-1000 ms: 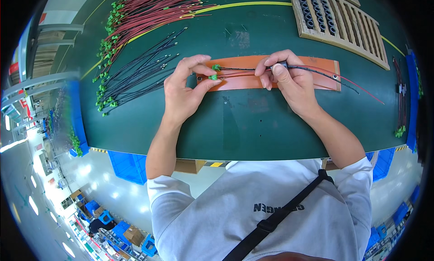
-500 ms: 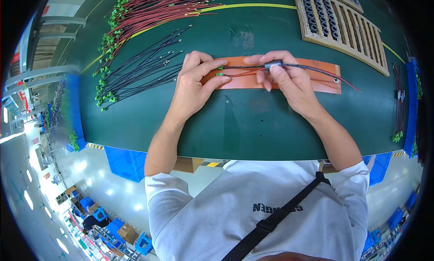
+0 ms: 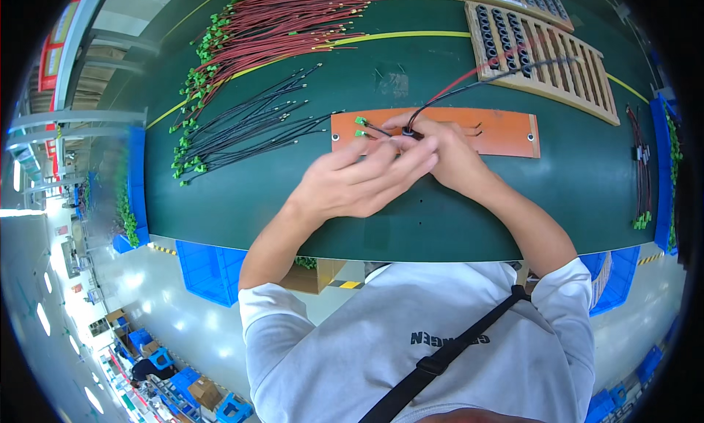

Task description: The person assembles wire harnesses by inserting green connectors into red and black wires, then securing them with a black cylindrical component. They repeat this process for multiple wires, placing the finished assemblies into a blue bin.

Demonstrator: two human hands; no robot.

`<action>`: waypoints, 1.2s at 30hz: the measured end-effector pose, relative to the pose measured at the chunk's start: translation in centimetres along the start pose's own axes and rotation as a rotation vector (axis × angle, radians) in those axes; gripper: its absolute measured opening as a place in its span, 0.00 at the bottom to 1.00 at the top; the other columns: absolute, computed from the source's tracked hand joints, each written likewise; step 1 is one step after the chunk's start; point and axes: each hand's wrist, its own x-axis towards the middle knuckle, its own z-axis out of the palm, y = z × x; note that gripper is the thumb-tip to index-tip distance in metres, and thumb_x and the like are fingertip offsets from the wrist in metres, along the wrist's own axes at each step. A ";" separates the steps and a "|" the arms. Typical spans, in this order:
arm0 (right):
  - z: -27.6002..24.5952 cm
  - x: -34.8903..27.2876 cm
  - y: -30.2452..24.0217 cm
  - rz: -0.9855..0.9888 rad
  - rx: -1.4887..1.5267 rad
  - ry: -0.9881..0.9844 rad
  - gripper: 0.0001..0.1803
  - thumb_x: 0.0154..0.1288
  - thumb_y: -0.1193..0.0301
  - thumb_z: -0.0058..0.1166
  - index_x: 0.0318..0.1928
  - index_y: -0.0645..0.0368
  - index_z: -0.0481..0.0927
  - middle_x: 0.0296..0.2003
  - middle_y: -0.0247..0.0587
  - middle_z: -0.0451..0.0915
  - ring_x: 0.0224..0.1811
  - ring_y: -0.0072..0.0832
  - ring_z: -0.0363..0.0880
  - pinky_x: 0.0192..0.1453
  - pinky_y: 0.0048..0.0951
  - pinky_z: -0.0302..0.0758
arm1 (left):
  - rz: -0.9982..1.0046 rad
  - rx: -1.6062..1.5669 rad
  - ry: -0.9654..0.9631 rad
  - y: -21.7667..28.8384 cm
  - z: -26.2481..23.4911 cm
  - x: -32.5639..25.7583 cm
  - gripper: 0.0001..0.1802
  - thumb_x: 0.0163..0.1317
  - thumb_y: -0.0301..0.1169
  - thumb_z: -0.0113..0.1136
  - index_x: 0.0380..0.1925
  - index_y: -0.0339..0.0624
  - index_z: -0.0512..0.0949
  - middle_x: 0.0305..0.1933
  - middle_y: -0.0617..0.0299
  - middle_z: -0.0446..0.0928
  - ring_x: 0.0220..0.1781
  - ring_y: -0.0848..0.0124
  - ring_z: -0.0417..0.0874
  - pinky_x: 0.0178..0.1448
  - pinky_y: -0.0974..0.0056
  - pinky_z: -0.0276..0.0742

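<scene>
Wire pair (image 3: 416, 116) is running from green connectors (image 3: 360, 121) through black core (image 3: 410, 132) toward far right, over orange board (image 3: 506, 135). Right hand (image 3: 456, 156) is gripping the core, fingers curled; left hand (image 3: 358, 178) is overlapping it, fingers nearly straight; cannot tell if pinching.

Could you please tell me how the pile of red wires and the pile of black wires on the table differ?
The red wires form the larger pile; the black wires form the smaller one. The red wires lie higher in the picture, the black wires lower. Both have green connectors at their left ends.
</scene>
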 end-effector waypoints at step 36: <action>-1.7 1.2 0.0 0.432 0.609 0.033 0.17 0.77 0.63 0.58 0.40 0.68 0.81 0.23 0.33 0.77 0.20 0.14 0.71 0.22 0.19 0.67 | -1.447 -1.674 0.319 0.9 2.2 -1.2 0.07 0.65 0.15 0.65 0.37 0.35 0.76 0.42 0.52 0.83 0.44 0.62 0.90 0.50 0.62 0.90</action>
